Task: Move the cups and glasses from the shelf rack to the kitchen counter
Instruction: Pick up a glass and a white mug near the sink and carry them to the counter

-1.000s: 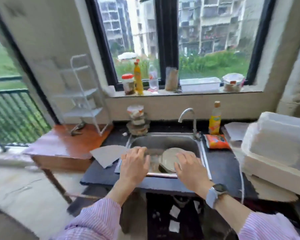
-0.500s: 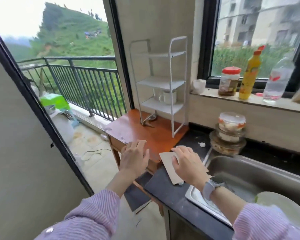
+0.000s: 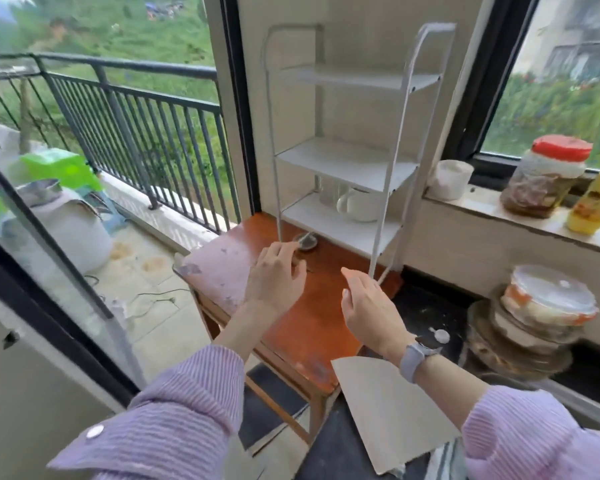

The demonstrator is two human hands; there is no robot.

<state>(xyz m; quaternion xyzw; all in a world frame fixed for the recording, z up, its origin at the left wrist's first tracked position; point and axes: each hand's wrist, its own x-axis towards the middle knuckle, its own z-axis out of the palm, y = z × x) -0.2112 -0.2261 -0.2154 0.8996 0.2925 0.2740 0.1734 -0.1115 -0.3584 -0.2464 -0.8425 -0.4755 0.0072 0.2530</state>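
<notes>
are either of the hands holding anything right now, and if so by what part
Nothing is held. The left hand and right hand are both open and empty above the wooden table, short of the white mug on the rack's bottom shelf.

White mug (image 3: 361,204) (handle left) beside glass (image 3: 326,192) on rack's (image 3: 347,164) lowest shelf

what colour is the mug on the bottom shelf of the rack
White, matching the shelf rack. The mug shows best in the head view, the only one.
</notes>
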